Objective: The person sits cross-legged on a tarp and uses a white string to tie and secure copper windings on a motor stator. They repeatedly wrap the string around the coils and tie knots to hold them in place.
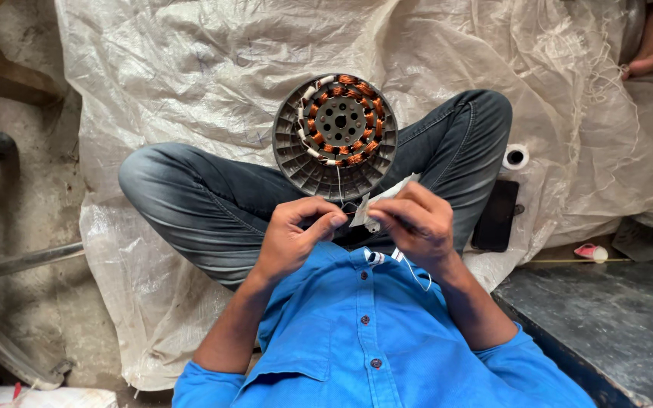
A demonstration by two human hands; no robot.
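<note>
soft, even daylight fills the head view; shadows are faint, the white plastic sheet [190, 68] shows mild glare, focus is sharp, and edges bend slightly.

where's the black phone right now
In the head view, the black phone lies flat on the white plastic sheet at the person's right side, just outside the right knee, below a small tape roll.

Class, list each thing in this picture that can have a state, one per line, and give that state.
Left hand: pinched shut on thin wire.
Right hand: gripping white sleeve.
Stator: propped on crossed legs, copper coils exposed.
Phone: flat on sheet, screen dark.
Tape roll: lying flat.
</note>
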